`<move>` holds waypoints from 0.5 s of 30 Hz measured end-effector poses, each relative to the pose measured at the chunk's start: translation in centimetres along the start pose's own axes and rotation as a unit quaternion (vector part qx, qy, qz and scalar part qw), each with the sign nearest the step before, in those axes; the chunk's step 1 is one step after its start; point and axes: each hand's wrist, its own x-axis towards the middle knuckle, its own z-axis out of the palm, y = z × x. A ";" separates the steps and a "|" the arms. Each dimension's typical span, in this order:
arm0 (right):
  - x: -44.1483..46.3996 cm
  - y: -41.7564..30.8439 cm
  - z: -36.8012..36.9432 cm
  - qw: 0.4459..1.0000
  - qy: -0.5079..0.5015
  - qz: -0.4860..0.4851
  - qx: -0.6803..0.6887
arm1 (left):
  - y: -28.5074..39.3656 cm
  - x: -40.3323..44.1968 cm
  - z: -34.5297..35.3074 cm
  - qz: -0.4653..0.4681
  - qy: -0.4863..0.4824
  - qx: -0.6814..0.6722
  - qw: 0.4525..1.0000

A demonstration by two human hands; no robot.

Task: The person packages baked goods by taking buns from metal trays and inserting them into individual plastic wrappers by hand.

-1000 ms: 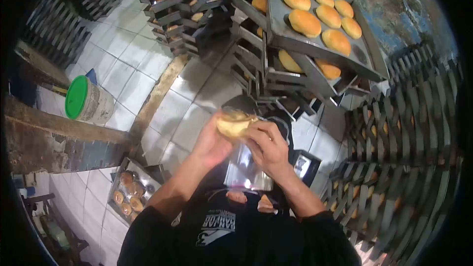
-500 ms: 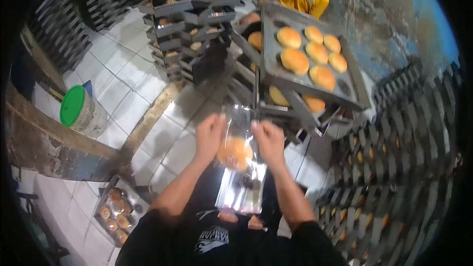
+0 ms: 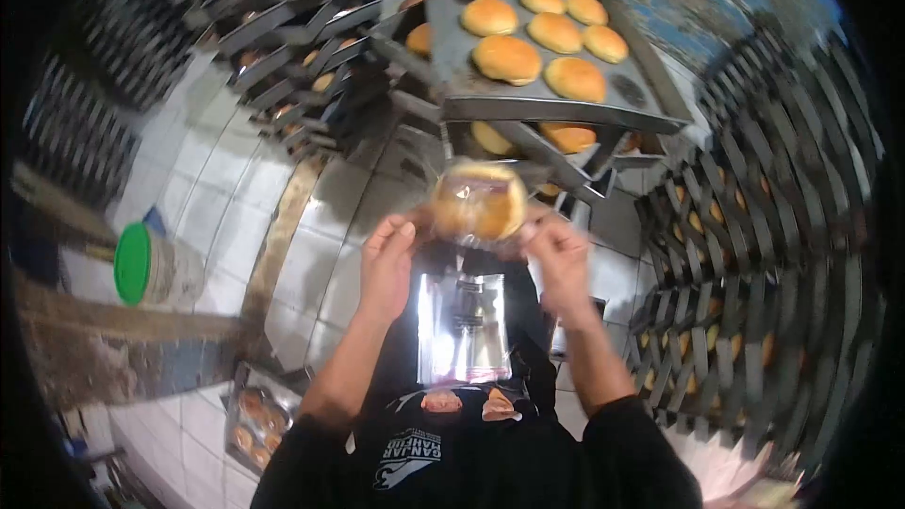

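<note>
The bagged bun (image 3: 479,205) is at twelve o'clock from the plastic bags (image 3: 462,330), left hand (image 3: 385,256) and right hand (image 3: 563,256) pinching its opposite ends. Light, even tension should avoid squashing it.

A single camera, worn on the head, looks forward and steeply down over the person's own black shirt (image 3: 509,471), which fills the bottom edge. The left hand (image 3: 385,269) and right hand (image 3: 563,264) lie close before it, near mid-view; the bun tray (image 3: 452,61) sits farther out, toward the top. The wide lens bends the tray stacks (image 3: 745,226) at the sides and darkens the corners.
</note>
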 end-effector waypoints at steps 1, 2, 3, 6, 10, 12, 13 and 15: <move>1.5 -3.6 -1.2 0.985 0.052 -0.157 -0.048 | 0.3 -0.1 1.5 0.013 -0.010 0.079 0.997; 3.3 -5.5 -4.3 0.934 0.067 -0.297 -0.188 | 0.3 -0.1 2.5 0.032 -0.019 0.154 0.987; 3.9 -9.0 -5.4 0.902 0.124 -0.317 -0.266 | -0.3 -0.5 1.7 0.009 -0.086 0.308 0.948; 3.9 -12.7 -7.6 0.712 0.245 -0.376 -0.539 | -3.7 -3.6 -0.8 0.233 -0.229 0.596 0.734; -3.0 -4.7 -6.6 0.874 0.084 -0.155 -0.453 | -3.9 -7.8 -0.9 0.198 -0.207 0.728 0.623; -6.1 0.5 -3.8 0.881 -0.113 -0.129 -0.440 | -3.2 -7.7 -0.8 0.246 -0.224 0.744 0.580; -7.2 2.2 -3.1 0.869 -0.117 -0.146 -0.459 | -2.7 -7.8 -1.0 0.265 -0.242 0.752 0.553; -8.6 4.2 -2.2 0.844 -0.148 -0.111 -0.504 | -3.2 -7.8 -2.2 0.312 -0.282 0.739 0.526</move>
